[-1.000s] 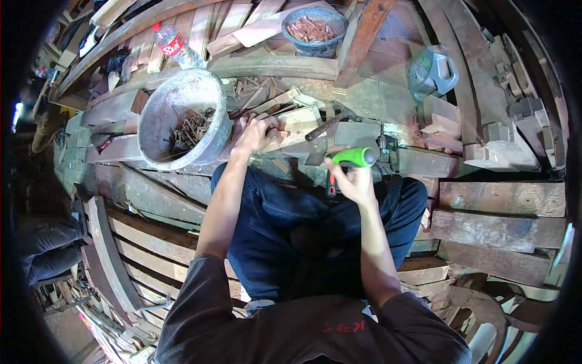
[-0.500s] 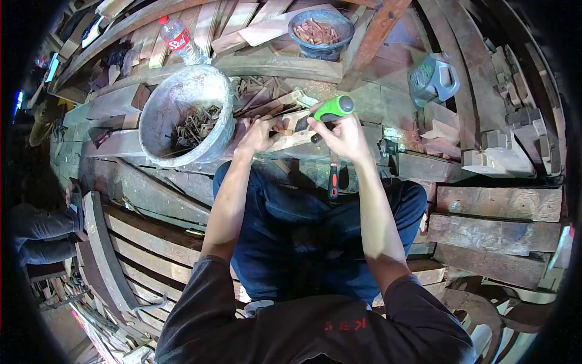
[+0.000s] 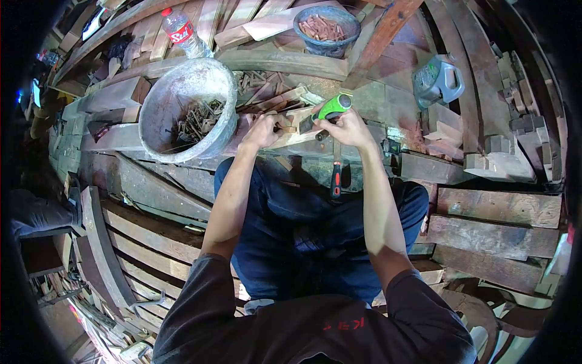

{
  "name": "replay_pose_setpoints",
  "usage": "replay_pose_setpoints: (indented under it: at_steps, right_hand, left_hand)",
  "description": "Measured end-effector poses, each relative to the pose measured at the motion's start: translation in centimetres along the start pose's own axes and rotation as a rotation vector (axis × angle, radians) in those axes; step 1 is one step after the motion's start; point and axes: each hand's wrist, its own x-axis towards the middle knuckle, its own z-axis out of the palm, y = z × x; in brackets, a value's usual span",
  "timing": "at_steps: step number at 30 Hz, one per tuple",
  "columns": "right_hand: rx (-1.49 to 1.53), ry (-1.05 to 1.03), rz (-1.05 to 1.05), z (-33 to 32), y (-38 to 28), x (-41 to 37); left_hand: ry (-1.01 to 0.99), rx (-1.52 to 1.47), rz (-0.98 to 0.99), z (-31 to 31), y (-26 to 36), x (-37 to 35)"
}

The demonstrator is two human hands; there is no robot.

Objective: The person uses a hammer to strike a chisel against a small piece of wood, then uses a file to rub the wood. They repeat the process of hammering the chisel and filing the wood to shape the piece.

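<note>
My right hand [image 3: 348,128] is closed round the green grip of a hand tool [image 3: 333,107]. Its dark, flat, blade-like end [image 3: 306,125] lies against a pale wooden board [image 3: 297,139]. On the left, my left hand [image 3: 262,131] has its fingers bent round a small wood piece [image 3: 290,129], which sits close to that dark end. Below my right hand lies a tool with a red and black handle [image 3: 336,182], its shaft pointing away from me.
A large worn bucket [image 3: 227,133] with thin wood sticks stands left of my hands. Further off are a plastic bottle [image 3: 185,36], a small basin [image 3: 324,47] of wood pegs and a grey-blue jug [image 3: 445,85]. Timber pieces [image 3: 497,206] lie on the right.
The view has shifted slightly. The green-handled tool is tipped a little differently, and its dark end sits beside the small wood piece. Both hands keep their holds.
</note>
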Motion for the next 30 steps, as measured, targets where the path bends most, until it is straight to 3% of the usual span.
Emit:
replay_pose_setpoints:
  at_steps: [8,21,24,30]
  right_hand:
    - [-0.075,-0.040,0.047,0.0,0.6,0.4]
    - [0.063,-0.050,0.195,-0.2,-2.4,0.0]
    - [-0.029,-0.048,0.115,-0.3,-1.6,0.2]
    - [0.066,-0.065,0.162,-0.4,-1.5,-0.1]
  left_hand:
    - [-0.045,0.018,-0.045,0.1,-0.2,0.1]
    - [-0.100,-0.046,-0.055,-0.5,0.1,0.2]
    - [-0.053,0.011,-0.063,0.3,-0.4,0.3]
    - [-0.092,-0.003,-0.066,0.5,-0.9,0.6]
